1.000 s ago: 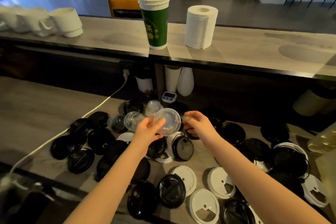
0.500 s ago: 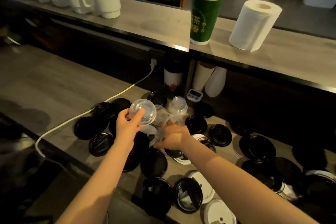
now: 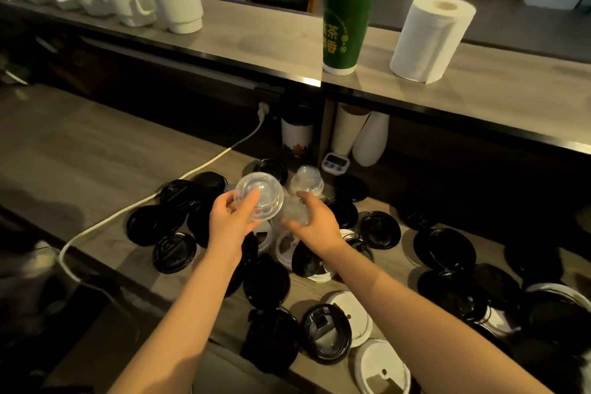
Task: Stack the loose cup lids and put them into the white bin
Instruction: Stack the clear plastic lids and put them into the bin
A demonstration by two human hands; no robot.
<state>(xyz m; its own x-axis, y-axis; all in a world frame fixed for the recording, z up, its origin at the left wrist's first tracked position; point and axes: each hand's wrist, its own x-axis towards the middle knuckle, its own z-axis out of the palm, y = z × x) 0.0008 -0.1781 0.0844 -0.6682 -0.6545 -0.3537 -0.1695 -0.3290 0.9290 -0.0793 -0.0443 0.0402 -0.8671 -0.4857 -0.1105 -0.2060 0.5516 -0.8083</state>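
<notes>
Several black lids (image 3: 174, 252) and white lids (image 3: 382, 367) lie scattered over the lower counter (image 3: 96, 163). My left hand (image 3: 228, 224) holds a clear dome lid (image 3: 259, 196) up above the pile, thumb and fingers on its rim. Just to its right, my right hand (image 3: 315, 224) grips a second clear dome lid (image 3: 295, 212), partly hidden by the fingers. Another clear dome lid (image 3: 307, 178) sits on the counter behind my right hand. No white bin is in view.
A white power cord (image 3: 134, 206) crosses the lower counter to the left of the lids. A small timer (image 3: 334, 162) and white cup stacks (image 3: 350, 129) stand under the upper shelf. On the shelf are a green cup (image 3: 347, 25), a paper roll (image 3: 430, 38) and white cup carriers (image 3: 177, 6).
My right hand has lifted a clear dome lid off the pile and brought it up beside the one in my left hand. The view has shifted slightly.
</notes>
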